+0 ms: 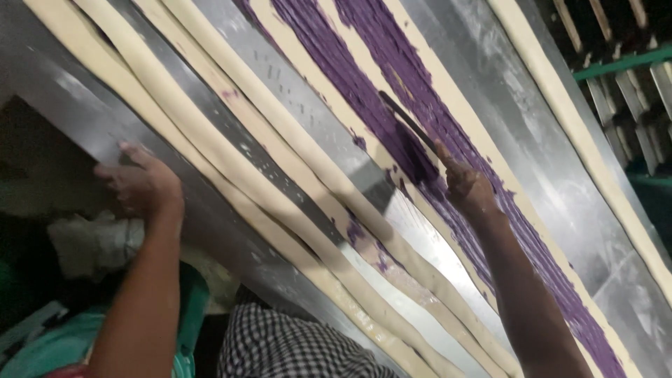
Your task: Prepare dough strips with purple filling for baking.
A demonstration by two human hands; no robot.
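Right hand (465, 185) w/ spatula (409, 126) on purple paste (413, 84) — left hand (143, 183) on table edge (63, 105).

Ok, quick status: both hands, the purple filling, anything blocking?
Left hand braced on steel table edge. Right hand gripping spatula, on purple filling. Rolled dough ropes alongside, nothing blocking.

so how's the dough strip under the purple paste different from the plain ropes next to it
The dough strip lies flat and wide, coated with purple paste; the rolled ropes are narrow, rounded and bare. The right hand works a spreader on the strip, while no hand touches the ropes; the left hand rests at the table edge. Both are pale, long, and run side by side along the metal table.
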